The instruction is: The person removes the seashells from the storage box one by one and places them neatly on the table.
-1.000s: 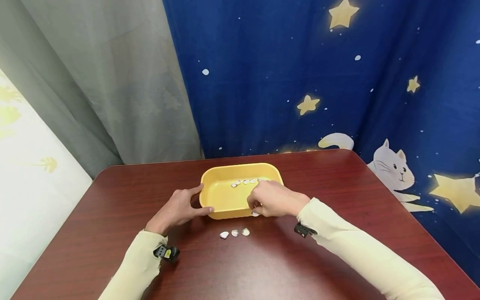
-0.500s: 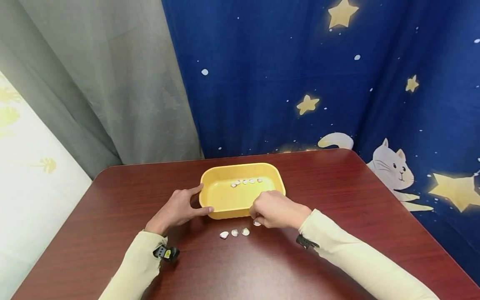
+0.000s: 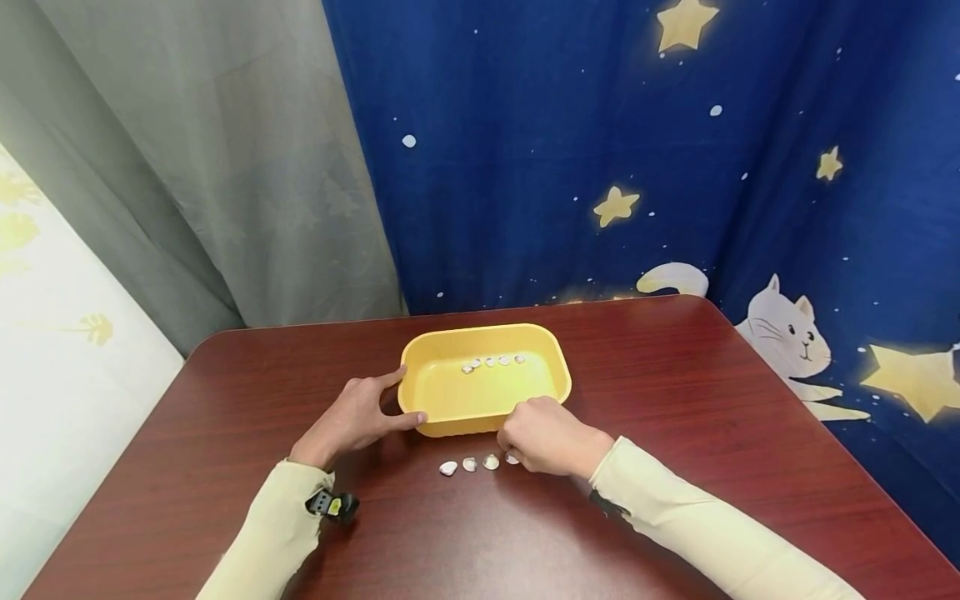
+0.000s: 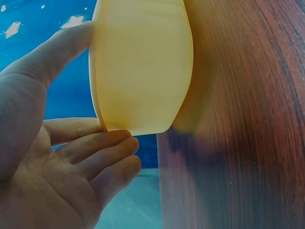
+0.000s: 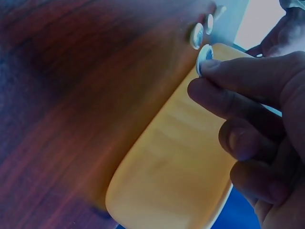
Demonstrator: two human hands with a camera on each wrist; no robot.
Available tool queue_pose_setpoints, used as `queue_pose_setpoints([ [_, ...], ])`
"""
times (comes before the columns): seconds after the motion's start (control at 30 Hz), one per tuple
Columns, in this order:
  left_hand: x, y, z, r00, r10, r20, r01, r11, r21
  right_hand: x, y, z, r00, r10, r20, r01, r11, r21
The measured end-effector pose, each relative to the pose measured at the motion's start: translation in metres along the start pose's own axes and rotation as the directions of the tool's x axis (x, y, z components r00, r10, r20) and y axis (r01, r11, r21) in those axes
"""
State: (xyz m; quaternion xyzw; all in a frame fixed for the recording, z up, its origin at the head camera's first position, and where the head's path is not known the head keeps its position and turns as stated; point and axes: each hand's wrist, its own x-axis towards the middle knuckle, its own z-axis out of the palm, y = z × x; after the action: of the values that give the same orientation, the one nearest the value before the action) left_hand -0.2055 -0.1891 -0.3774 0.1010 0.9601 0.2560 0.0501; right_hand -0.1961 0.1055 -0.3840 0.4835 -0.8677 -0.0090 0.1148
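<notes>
In the head view a yellow plastic tub (image 3: 442, 390) stands on the table. My left hand (image 3: 351, 423) holds its left end, thumb at the near rim and fingers against the end wall, as the left wrist view shows. Just in front of the tub, my right hand (image 3: 553, 437) pinches a small pale seashell (image 5: 205, 60) between thumb and index finger, low over the table. To its left lies a row of similar shells (image 3: 469, 464) on the wood. Several more shells (image 3: 491, 362) lie along the far side of the tub floor.
The dark red wooden table (image 3: 645, 375) extends around the tub, its far edge against a blue star-patterned curtain (image 3: 525, 167) and a grey curtain (image 3: 300, 183). Bands with small devices (image 3: 333, 505) sit on the wrists.
My right hand has come from over the tub's near rim toward me and down, carrying the shell to the right end of the row. The left hand and tub have stayed put.
</notes>
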Motion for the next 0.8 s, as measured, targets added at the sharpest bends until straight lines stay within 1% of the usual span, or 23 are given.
queue_pose_setpoints([
  [0.23,0.0000,0.0018,-0.0010,1.000,-0.017,0.010,0.017,1.000,-0.008,-0.0007,-0.0023,0.0062,1.000,0.020,-0.007,-0.020,0.999,-0.035],
  [0.8,-0.0012,-0.0017,-0.0017,1.000,0.022,-0.004,-0.022,1.000,-0.002,0.0013,-0.0049,0.0110,0.999,0.043,-0.008,-0.044,0.998,-0.046],
])
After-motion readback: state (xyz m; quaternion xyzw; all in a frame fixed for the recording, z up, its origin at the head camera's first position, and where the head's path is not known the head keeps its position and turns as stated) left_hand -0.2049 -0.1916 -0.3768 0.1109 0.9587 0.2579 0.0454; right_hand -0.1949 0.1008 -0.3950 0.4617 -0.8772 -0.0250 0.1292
